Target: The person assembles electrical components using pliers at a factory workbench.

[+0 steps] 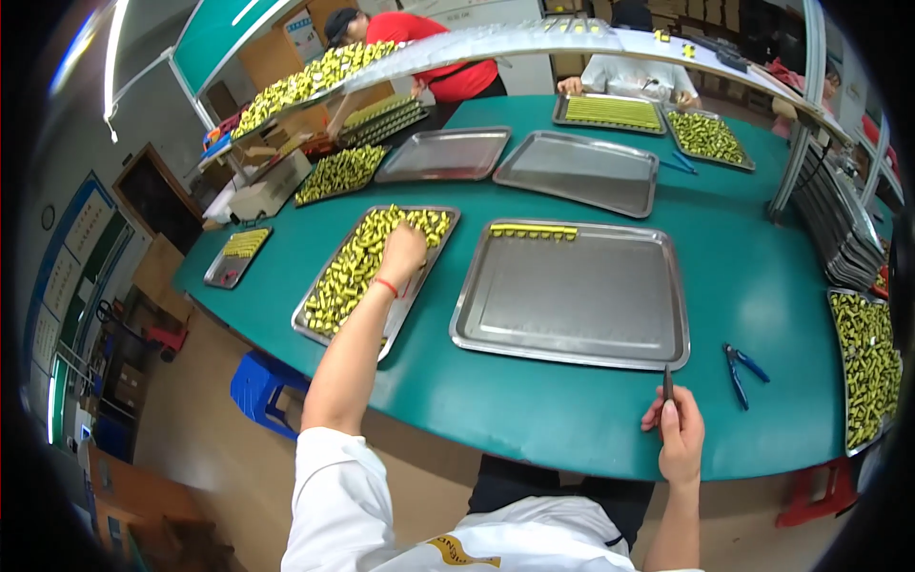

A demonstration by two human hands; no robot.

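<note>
My left hand (405,250), a red band at its wrist, reaches into a metal tray (391,341) heaped with small yellow-and-black parts (357,272). Its fingers are curled down against the heap, and what they pinch, if anything, is hidden. In my right hand (678,439), closed near the table's front edge, a slim dark tool (667,383) points away from me; it may be tweezers. Just beyond the tool's tip lies a large metal tray (577,300), with a short row of the yellow-and-black parts (534,232) along its far left edge.
Blue-handled cutters (742,372) lie right of my right hand. Two bare metal trays (579,173) sit farther back, with a filled tray (867,367) at the right edge. A raised shelf (534,43) spans the back. Across the table are a person in red (467,76) and another in white (624,76).
</note>
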